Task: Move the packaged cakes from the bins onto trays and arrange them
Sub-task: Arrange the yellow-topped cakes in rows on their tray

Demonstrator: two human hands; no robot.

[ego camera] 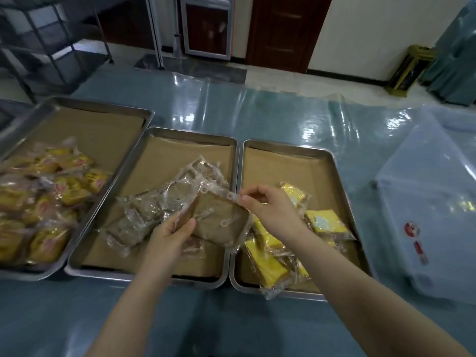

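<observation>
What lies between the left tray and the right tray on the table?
In the head view, a middle tray lies there, with brown cakes in clear wrappers; the left hand and right hand hold some of them.

One wide-angle view looks from the person's head forward and down across the table [231, 318], close enough that both forearms enter from the bottom edge. The left hand [171, 234] and right hand [270, 210], holding a packaged cake [221, 222], sit near centre above the middle tray [190, 132]; a far door [283, 29] fills the top edge.
</observation>
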